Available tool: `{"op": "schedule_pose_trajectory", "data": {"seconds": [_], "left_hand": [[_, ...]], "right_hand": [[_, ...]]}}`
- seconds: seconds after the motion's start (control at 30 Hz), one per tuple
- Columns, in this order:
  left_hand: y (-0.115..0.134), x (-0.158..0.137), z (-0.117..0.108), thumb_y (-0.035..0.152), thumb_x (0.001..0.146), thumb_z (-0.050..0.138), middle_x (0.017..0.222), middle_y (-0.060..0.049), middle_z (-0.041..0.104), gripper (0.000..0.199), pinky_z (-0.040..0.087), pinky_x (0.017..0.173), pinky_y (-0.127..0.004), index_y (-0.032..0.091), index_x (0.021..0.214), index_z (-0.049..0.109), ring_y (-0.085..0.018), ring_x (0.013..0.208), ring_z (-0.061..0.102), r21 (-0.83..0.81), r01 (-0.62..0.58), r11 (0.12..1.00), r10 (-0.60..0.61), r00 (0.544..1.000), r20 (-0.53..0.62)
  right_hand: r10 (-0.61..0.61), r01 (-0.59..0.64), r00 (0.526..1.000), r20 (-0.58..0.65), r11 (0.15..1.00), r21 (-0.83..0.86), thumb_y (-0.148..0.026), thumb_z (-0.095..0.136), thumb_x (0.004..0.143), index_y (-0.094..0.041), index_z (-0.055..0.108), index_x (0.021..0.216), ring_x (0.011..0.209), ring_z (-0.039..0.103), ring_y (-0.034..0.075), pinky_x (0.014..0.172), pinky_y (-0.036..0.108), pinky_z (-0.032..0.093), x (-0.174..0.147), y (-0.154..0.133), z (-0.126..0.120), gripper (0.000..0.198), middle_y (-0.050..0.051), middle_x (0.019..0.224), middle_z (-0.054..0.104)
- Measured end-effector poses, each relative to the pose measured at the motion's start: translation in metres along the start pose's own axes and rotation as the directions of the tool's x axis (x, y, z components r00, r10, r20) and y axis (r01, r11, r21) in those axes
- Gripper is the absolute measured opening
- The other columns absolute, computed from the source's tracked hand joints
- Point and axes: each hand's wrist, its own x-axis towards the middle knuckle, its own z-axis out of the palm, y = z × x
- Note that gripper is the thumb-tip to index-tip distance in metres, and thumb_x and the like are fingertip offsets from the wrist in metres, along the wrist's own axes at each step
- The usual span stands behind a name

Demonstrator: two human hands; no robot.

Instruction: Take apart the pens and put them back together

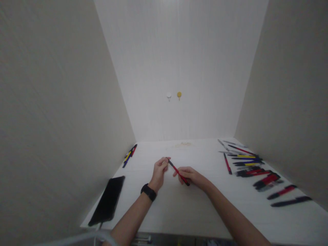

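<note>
A red pen [175,168] with a black tip section and a black end slants between my two hands, raised over the white table. My left hand [159,171], with a black watch on its wrist, pinches the pen's upper, black tip. Around the red barrel, nearer the lower end, the fingers of my right hand [191,176] are closed. Part of the barrel is hidden by those fingers.
Many pens [256,172] in red, black, yellow and blue lie spread along the right side of the table [164,218]. Several more pens [130,155] lie by the left wall. A black phone [109,200] with a white cable rests at the front left. Two hooks [179,94] are on the back wall.
</note>
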Motion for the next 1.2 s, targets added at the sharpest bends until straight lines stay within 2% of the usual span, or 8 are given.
{"op": "schedule_pose_trajectory", "data": {"seconds": [0.2, 0.33, 0.43, 0.53, 0.63, 0.8, 1.03, 1.2], "left_hand": [[-0.001, 0.0, -0.001, 0.041, 0.077, 0.066, 0.054, 0.007, 0.032, 0.029, 0.018, 0.05, -0.022, 0.013, 0.083, 0.066, -0.006, 0.05, 0.027, 0.002, -0.029, 1.0, 0.029, 1.0, 0.007], [-0.001, 0.0, 0.0, 0.037, 0.076, 0.068, 0.055, 0.006, 0.034, 0.025, 0.019, 0.05, -0.022, 0.013, 0.072, 0.062, -0.006, 0.051, 0.027, 0.007, -0.066, 0.998, 0.066, 0.997, 0.032], [-0.001, 0.0, 0.001, 0.036, 0.075, 0.069, 0.057, 0.006, 0.035, 0.026, 0.019, 0.049, -0.022, 0.014, 0.069, 0.058, -0.005, 0.051, 0.027, -0.011, -0.047, 0.999, 0.048, 0.998, 0.032], [-0.001, 0.0, 0.002, 0.04, 0.076, 0.068, 0.056, 0.007, 0.034, 0.027, 0.018, 0.048, -0.022, 0.015, 0.076, 0.058, -0.005, 0.049, 0.027, -0.072, 0.006, 0.997, -0.003, 0.999, 0.032], [0.0, 0.0, 0.004, 0.044, 0.078, 0.066, 0.053, 0.008, 0.033, 0.032, 0.017, 0.047, -0.021, 0.015, 0.089, 0.06, -0.005, 0.047, 0.028, -0.107, 0.038, 0.994, -0.031, 0.998, 0.062], [0.001, -0.001, 0.004, 0.044, 0.077, 0.067, 0.054, 0.007, 0.034, 0.041, 0.018, 0.048, -0.021, 0.013, 0.103, 0.063, -0.005, 0.048, 0.029, -0.116, 0.063, 0.991, -0.053, 0.995, 0.088], [0.0, -0.001, 0.001, 0.044, 0.074, 0.068, 0.052, 0.007, 0.035, 0.033, 0.018, 0.049, -0.022, 0.013, 0.086, 0.065, -0.005, 0.049, 0.029, -0.032, 0.01, 0.999, -0.008, 0.999, 0.038], [0.002, -0.001, 0.003, 0.042, 0.072, 0.07, 0.053, 0.007, 0.035, 0.03, 0.017, 0.049, -0.022, 0.014, 0.073, 0.059, -0.005, 0.049, 0.028, 0.008, 0.0, 1.0, 0.0, 1.0, 0.002]], "right_hand": [[0.02, -0.02, 1.0, 0.018, 1.0, -0.006, -0.053, 0.057, 0.081, -0.014, 0.061, 0.085, 0.041, 0.032, 0.005, 0.039, 0.02, 0.021, 0.004, 0.007, -0.001, 0.04, -0.001, 0.06, 0.059], [0.008, -0.009, 0.999, -0.041, 1.0, -0.007, -0.048, 0.068, 0.073, -0.018, 0.048, 0.074, 0.043, 0.039, 0.005, 0.04, 0.018, 0.026, 0.005, 0.017, -0.002, 0.035, -0.004, 0.061, 0.06], [-0.008, 0.005, 0.996, -0.084, 1.0, -0.029, -0.045, 0.072, 0.071, -0.02, 0.043, 0.074, 0.044, 0.043, 0.007, 0.042, 0.018, 0.029, 0.005, 0.017, -0.001, 0.038, -0.005, 0.056, 0.058], [-0.03, 0.026, 0.996, -0.087, 0.998, -0.052, -0.051, 0.065, 0.076, -0.019, 0.049, 0.083, 0.042, 0.039, 0.007, 0.042, 0.019, 0.028, 0.006, 0.013, 0.001, 0.036, -0.007, 0.051, 0.053], [-0.052, 0.047, 0.996, -0.069, 0.997, -0.068, -0.058, 0.052, 0.083, -0.015, 0.058, 0.094, 0.041, 0.035, 0.006, 0.041, 0.02, 0.026, 0.007, 0.009, 0.001, 0.044, -0.005, 0.053, 0.052], [-0.033, 0.028, 0.998, -0.058, 0.996, -0.084, -0.058, 0.05, 0.084, -0.013, 0.065, 0.094, 0.041, 0.031, 0.005, 0.041, 0.02, 0.024, 0.007, 0.009, -0.001, 0.048, -0.003, 0.056, 0.053], [-0.061, 0.036, 0.985, -0.163, 0.988, -0.154, -0.053, 0.06, 0.078, -0.015, 0.059, 0.079, 0.049, 0.044, 0.008, 0.047, 0.021, 0.032, 0.007, 0.012, 0.002, 0.038, 0.001, 0.065, 0.061], [-0.095, 0.027, 0.953, -0.286, 0.972, -0.233, -0.045, 0.067, 0.073, -0.019, 0.05, 0.074, 0.05, 0.046, 0.01, 0.049, 0.021, 0.032, 0.008, 0.013, 0.003, 0.03, -0.002, 0.061, 0.06]]}}
